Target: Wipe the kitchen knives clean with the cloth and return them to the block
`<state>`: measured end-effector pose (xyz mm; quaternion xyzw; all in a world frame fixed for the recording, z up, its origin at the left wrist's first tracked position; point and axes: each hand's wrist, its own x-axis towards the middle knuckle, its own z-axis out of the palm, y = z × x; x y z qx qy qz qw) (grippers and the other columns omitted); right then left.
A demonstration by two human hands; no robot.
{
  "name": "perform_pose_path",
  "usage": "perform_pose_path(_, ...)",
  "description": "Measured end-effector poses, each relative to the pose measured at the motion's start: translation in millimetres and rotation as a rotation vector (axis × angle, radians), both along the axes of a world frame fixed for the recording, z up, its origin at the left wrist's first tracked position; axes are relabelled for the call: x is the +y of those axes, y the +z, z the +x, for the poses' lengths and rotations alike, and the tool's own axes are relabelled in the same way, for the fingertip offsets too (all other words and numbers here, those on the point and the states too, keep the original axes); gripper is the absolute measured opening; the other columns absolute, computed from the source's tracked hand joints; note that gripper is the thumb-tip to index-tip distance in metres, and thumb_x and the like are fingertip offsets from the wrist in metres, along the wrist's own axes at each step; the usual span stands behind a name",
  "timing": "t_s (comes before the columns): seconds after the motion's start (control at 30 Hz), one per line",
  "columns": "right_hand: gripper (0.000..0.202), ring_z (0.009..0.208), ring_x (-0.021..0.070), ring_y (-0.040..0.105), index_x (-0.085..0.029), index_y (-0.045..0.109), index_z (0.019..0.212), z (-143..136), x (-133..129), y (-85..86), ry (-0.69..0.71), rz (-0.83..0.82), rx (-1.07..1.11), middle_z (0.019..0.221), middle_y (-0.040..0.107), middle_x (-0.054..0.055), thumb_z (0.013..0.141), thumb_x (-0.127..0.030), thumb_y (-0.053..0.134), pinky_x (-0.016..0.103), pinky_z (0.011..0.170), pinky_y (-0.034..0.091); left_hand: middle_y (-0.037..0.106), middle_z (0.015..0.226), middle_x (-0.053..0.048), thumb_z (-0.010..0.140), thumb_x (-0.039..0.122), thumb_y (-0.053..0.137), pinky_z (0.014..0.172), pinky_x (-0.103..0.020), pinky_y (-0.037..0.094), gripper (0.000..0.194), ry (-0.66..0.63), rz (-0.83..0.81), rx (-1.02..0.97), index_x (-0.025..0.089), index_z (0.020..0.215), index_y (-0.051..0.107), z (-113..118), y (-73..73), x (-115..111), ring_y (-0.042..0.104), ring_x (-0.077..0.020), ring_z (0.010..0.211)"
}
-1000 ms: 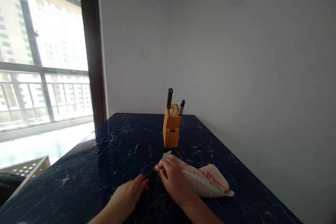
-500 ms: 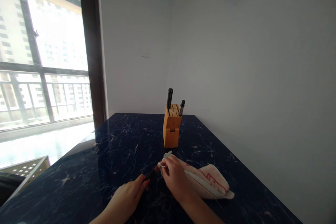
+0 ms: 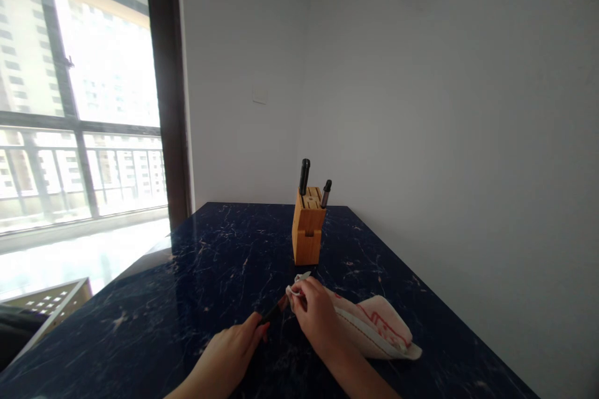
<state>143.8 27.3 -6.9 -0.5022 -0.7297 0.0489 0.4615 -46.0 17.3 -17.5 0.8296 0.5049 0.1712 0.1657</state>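
Note:
My left hand (image 3: 238, 343) is closed around the black handle of a knife (image 3: 271, 313), whose blade points up and to the right. My right hand (image 3: 312, 307) pinches a fold of a white cloth with red markings (image 3: 381, 323) around the blade. Only the blade's tip shows beyond my fingers. The rest of the cloth lies on the table to the right, partly behind my right forearm. Just beyond my hands stands a wooden knife block (image 3: 307, 234), with black-handled tools in its slots.
The dark blue marbled table (image 3: 224, 249) reaches toward the wall corner. A perforated light-coloured chair or rack (image 3: 56, 308) stands off its left side, near a large window (image 3: 107, 75). A pale wall (image 3: 444, 137) runs along the right.
My right hand has shifted slightly along the blade toward its tip with the cloth, and less of the tip shows. The view has moved slightly.

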Motion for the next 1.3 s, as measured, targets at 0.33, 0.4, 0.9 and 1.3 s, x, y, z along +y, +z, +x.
perform_pose_path(0.33, 0.011, 0.084, 0.0162, 0.053, -0.021, 0.055, 0.078, -6.6, -4.4, 1.1, 0.099, -0.011, -0.048, 0.08, 0.056, 0.001, 0.08, -0.013, 0.048, 0.031, 0.083, 0.039, 0.068, 0.078, 0.0, 0.091, 0.037, 0.022, 0.063, -0.021, 0.04, 0.033, -0.013, -0.014, 0.01, 0.024, 0.089, 0.053, -0.3, 1.9, -0.5, 0.065, -0.0162, 0.075)
perform_pose_path(0.4, 0.011, 0.086, 0.0166, 0.052, -0.021, 0.055, 0.08, -5.3, -3.5, 1.1, 0.06, -0.023, -0.025, 0.083, 0.056, 0.002, 0.081, -0.012, 0.048, 0.03, 0.081, 0.039, 0.068, 0.078, 0.0, 0.091, 0.037, 0.023, 0.064, -0.021, 0.04, 0.033, -0.005, -0.011, 0.01, 0.024, 0.089, 0.053, -0.6, 1.7, -0.3, 0.065, -0.016, 0.076)
perform_pose_path(0.9, 0.014, 0.08, 0.0149, 0.051, -0.019, 0.054, 0.075, 1.7, -2.6, 4.0, 0.085, -0.044, -0.065, 0.08, 0.056, 0.001, 0.077, -0.006, 0.049, 0.027, 0.074, 0.038, 0.064, 0.071, 0.001, 0.09, 0.039, 0.02, 0.062, -0.02, 0.039, 0.04, 0.026, -0.097, -0.092, 0.023, 0.08, 0.055, -2.3, 3.9, 3.5, 0.06, -0.0134, 0.066)
perform_pose_path(1.3, 0.015, 0.082, 0.0149, 0.051, -0.019, 0.054, 0.074, 0.2, -3.9, 4.6, 0.107, -0.075, -0.103, 0.08, 0.056, 0.001, 0.079, -0.007, 0.047, 0.027, 0.074, 0.038, 0.061, 0.067, 0.001, 0.089, 0.041, 0.02, 0.061, -0.02, 0.038, 0.042, 0.042, -0.133, -0.133, 0.023, 0.08, 0.056, -1.2, 6.7, 3.5, 0.058, -0.0133, 0.064)
